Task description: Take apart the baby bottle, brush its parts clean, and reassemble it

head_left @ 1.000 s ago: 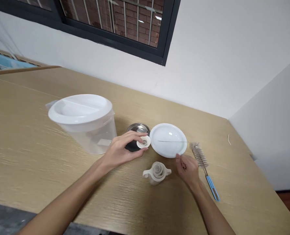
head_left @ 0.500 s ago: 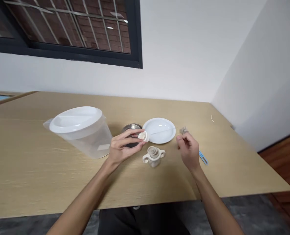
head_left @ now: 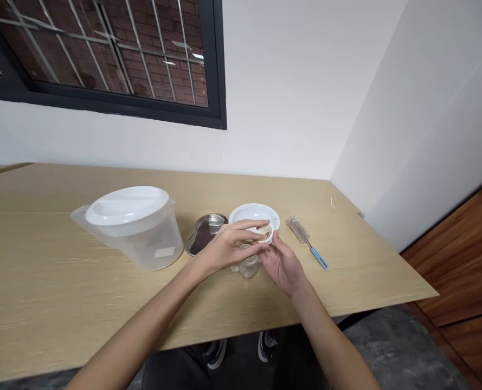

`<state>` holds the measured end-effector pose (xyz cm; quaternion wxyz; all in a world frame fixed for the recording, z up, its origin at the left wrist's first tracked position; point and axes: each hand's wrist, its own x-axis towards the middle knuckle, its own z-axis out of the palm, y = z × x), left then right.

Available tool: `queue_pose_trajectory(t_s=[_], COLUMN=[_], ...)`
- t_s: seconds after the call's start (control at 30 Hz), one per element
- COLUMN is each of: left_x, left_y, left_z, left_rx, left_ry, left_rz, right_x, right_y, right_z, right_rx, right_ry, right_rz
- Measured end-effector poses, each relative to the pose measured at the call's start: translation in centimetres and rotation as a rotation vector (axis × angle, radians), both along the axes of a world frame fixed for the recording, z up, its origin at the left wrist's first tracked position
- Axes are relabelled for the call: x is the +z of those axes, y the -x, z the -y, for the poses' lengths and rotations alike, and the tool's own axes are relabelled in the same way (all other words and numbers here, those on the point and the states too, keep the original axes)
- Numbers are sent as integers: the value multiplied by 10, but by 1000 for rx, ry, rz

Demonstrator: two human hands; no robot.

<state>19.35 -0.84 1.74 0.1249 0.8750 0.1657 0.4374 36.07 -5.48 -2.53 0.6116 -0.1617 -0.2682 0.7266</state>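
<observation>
We have both hands up together over the middle of the counter (head_left: 265,309), and the work in hand is centred on a small cream-white ring (head_left: 265,234). Our left hand (head_left: 228,246) reaches across with its fingers (head_left: 244,227) almost straight and lightly curved over the top of the ring, while our right hand (head_left: 282,266) comes up from below, its fingers (head_left: 274,242) bent in against the ring's near edge. Between them the ring seems pinched and held above the counter, though the fingers hide part of it and we cannot tell exactly how each one grips. Just beneath the hands stands a small two-handled cup (head_left: 249,267), its top covered by our fingers, and a shallow white dish (head_left: 254,212) lies just behind the ring. With both hands sharing the ring, we judge that any move from here calls for a firm hold on it. To the left are a steel dish (head_left: 205,234) and a clear plastic pitcher (head_left: 137,238) with a white lid (head_left: 127,206); to the right lies a blue-handled bottle brush (head_left: 303,236).
</observation>
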Motion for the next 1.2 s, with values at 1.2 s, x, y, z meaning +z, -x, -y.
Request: queue_pose_trajectory(t_s=[1.2], left_x=[-103], left_y=[3], left_z=[-7], left_rx=[219], left_ry=[754], left_rz=[284], right_x=[15], right_y=[-29], right_z=[-38], right_rx=[86], right_ry=[-366], right_rz=[1313])
